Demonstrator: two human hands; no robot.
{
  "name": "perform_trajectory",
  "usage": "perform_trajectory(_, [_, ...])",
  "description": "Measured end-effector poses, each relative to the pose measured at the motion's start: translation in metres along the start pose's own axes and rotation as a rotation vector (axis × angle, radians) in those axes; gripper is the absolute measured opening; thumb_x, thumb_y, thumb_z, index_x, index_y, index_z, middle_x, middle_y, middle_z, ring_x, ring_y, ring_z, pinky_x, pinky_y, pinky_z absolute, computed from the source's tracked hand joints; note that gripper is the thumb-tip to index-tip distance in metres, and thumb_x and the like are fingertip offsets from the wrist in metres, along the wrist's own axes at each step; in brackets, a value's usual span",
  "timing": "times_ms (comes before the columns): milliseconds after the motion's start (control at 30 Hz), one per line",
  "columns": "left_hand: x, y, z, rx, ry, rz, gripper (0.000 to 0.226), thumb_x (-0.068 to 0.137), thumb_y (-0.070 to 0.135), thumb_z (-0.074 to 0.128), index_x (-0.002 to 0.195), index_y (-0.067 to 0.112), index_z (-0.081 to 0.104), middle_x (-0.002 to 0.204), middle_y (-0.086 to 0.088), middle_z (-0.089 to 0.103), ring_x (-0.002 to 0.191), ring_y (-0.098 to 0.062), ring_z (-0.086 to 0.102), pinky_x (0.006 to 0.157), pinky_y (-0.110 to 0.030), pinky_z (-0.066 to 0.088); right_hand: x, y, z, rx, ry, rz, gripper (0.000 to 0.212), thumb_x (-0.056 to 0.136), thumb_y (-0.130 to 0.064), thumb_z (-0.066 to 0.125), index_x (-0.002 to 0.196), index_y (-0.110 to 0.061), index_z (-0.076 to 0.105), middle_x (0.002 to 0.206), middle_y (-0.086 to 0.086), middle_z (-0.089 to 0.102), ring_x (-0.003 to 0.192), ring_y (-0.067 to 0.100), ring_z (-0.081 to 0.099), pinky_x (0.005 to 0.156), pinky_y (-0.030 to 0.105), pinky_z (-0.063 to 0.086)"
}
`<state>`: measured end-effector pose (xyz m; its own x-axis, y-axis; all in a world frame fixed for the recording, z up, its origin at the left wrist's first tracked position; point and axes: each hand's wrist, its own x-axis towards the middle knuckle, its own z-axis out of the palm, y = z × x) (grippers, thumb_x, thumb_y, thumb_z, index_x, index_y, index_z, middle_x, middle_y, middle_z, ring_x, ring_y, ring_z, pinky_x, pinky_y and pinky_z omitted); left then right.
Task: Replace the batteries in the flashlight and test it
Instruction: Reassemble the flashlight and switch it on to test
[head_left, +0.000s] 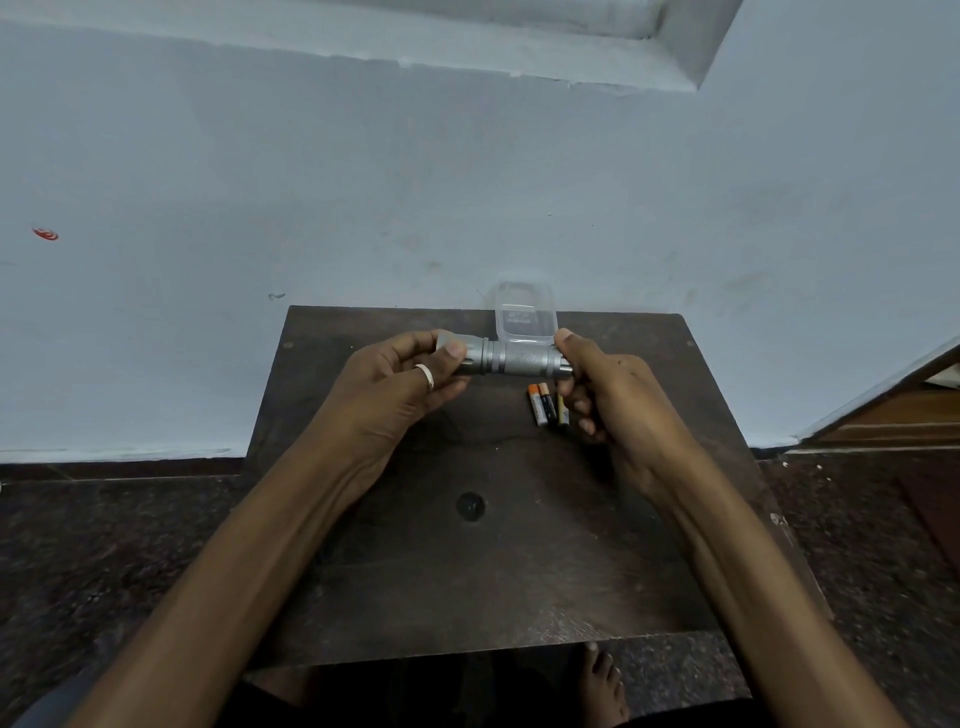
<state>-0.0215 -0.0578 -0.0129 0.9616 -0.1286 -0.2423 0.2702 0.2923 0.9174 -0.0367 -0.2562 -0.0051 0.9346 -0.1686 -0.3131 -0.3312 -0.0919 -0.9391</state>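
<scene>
A silver flashlight (511, 358) with a knurled barrel is held level above the far part of the dark wooden table (467, 571). My left hand (400, 379), with a ring on one finger, grips its wider head end. My right hand (602, 389) pinches the tail end between thumb and fingers. Three small batteries (545, 404) lie side by side on the table just below the flashlight, beside my right hand's fingers; two have orange tips, and the third is partly hidden.
A clear plastic box (524, 314) stands at the table's far edge behind the flashlight. A round dark mark (470, 506) sits mid-table. The table stands against a pale blue wall (363, 182). A bare foot (602, 675) shows on the dark floor below the near edge.
</scene>
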Motion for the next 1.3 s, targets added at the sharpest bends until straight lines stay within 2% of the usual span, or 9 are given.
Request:
perform_trajectory(200, [0.001,0.001,-0.001,0.0,0.02,-0.001,0.019,0.087,0.013,0.067,0.104,0.007,0.071,0.1,-0.006,0.076,0.096,-0.014,0.071,0.083,-0.024,0.059,0.0,-0.001,0.002,0.034,0.015,0.008,0.055,0.093,-0.059,0.056,0.07,-0.01,0.063,0.053,0.003,0.047,0.043,0.014,0.043,0.04,0.021,0.029])
perform_trajectory(333, [0.002,0.001,-0.001,-0.048,0.05,-0.003,0.022,0.088,0.012,0.066,0.108,0.003,0.069,0.1,-0.007,0.074,0.09,-0.011,0.071,0.083,-0.024,0.059,-0.003,-0.004,0.003,0.163,0.01,0.051,0.07,0.09,-0.074,0.042,0.097,-0.009,0.068,0.081,0.009,0.074,0.064,0.016,0.07,0.048,0.024,0.046])
perform_trajectory(467, [0.004,0.0,-0.001,-0.13,0.098,-0.026,0.022,0.092,0.009,0.063,0.111,0.0,0.065,0.103,-0.008,0.072,0.091,-0.012,0.07,0.082,-0.024,0.059,-0.01,0.002,0.019,0.323,0.138,-0.127,0.042,0.095,-0.046,0.062,0.116,-0.01,0.056,0.096,0.01,0.074,0.084,0.021,0.076,0.06,0.033,0.059])
perform_trajectory(567, [0.004,0.001,0.0,-0.149,0.094,-0.051,0.022,0.09,0.008,0.064,0.111,0.0,0.065,0.107,-0.01,0.072,0.095,-0.014,0.07,0.083,-0.024,0.059,-0.014,0.01,0.035,0.332,0.125,-0.196,0.041,0.094,-0.03,0.068,0.124,-0.012,0.047,0.096,0.012,0.076,0.093,0.021,0.076,0.071,0.034,0.061])
perform_trajectory(700, [-0.001,0.001,0.002,-0.11,0.051,-0.096,0.032,0.086,0.006,0.068,0.117,-0.003,0.062,0.114,-0.013,0.07,0.108,-0.019,0.068,0.087,-0.028,0.058,-0.013,0.015,0.042,0.356,0.126,-0.244,0.035,0.095,-0.024,0.068,0.121,-0.017,0.046,0.092,0.009,0.076,0.096,0.019,0.076,0.077,0.033,0.061])
perform_trajectory(867, [-0.002,0.0,0.003,-0.055,0.006,-0.102,0.034,0.081,0.001,0.071,0.114,-0.002,0.063,0.104,-0.01,0.074,0.098,-0.016,0.071,0.082,-0.024,0.059,-0.011,0.015,0.044,0.441,0.153,-0.264,0.032,0.093,-0.017,0.07,0.114,-0.016,0.046,0.086,0.008,0.071,0.09,0.019,0.073,0.08,0.033,0.061])
perform_trajectory(1100, [-0.005,0.001,0.003,0.015,-0.029,-0.099,0.033,0.079,0.001,0.073,0.11,0.002,0.064,0.101,-0.01,0.074,0.093,-0.015,0.07,0.089,-0.028,0.057,-0.011,0.014,0.045,0.547,0.167,-0.238,0.033,0.091,-0.013,0.073,0.113,-0.013,0.047,0.097,0.016,0.068,0.093,0.021,0.073,0.076,0.031,0.06])
perform_trajectory(1200, [-0.006,0.003,0.005,0.034,-0.037,-0.09,0.035,0.075,0.012,0.075,0.109,0.006,0.065,0.101,-0.006,0.075,0.097,-0.015,0.07,0.091,-0.031,0.057,-0.011,0.011,0.042,0.589,0.162,-0.25,0.036,0.091,-0.009,0.071,0.117,-0.004,0.047,0.104,0.025,0.066,0.096,0.027,0.072,0.073,0.029,0.061])
perform_trajectory(1300, [-0.004,0.007,0.004,-0.041,-0.002,-0.103,0.05,0.074,0.047,0.068,0.112,0.015,0.066,0.107,0.003,0.076,0.106,-0.014,0.07,0.099,-0.035,0.052,-0.01,0.007,0.037,0.625,0.16,-0.27,0.035,0.09,-0.005,0.071,0.117,-0.002,0.047,0.102,0.025,0.065,0.093,0.028,0.07,0.071,0.029,0.061])
